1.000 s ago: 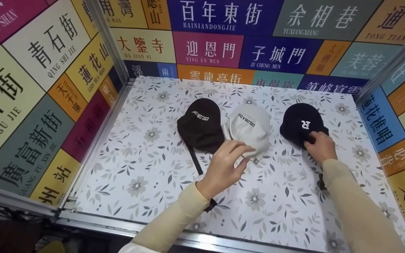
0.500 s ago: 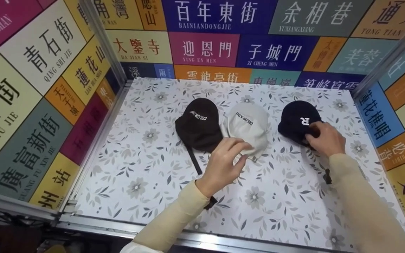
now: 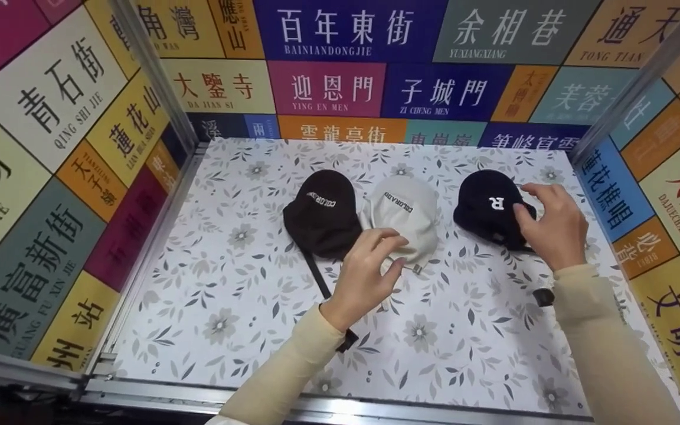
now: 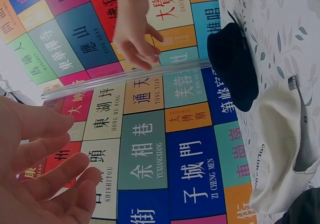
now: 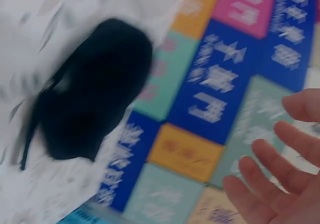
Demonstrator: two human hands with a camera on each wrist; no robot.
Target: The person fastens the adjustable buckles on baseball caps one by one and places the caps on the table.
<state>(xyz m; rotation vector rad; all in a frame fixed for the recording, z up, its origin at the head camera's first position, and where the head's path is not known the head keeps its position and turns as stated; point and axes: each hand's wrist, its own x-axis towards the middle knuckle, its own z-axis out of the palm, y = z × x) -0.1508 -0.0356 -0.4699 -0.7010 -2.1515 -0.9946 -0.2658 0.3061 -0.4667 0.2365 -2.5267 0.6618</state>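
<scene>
Three baseball caps lie in a row across the table in the head view: a dark brown cap (image 3: 323,215), a cream cap (image 3: 404,215) and a navy cap (image 3: 489,206) with a white R. My left hand (image 3: 366,274) hovers over the front of the cream cap with loosely bent fingers and holds nothing. Beside the navy cap's right side is my right hand (image 3: 555,227), thumb and fingers spread apart. In the right wrist view a gap separates its fingers (image 5: 270,159) from the blurred navy cap (image 5: 100,89). The left wrist view shows the cream cap (image 4: 275,149) tipped sideways.
A white tabletop (image 3: 464,354) with a leaf and flower print carries the caps. Walls of coloured panels with lettering (image 3: 328,88) enclose its back and sides. Metal rails (image 3: 245,392) run along the front edge and corners. A dark strap (image 3: 316,274) trails from the brown cap.
My right hand has let go of the navy cap and moved off to its right, with its fingers spreading. The left hand stays over the cream cap. The head view has shifted slightly.
</scene>
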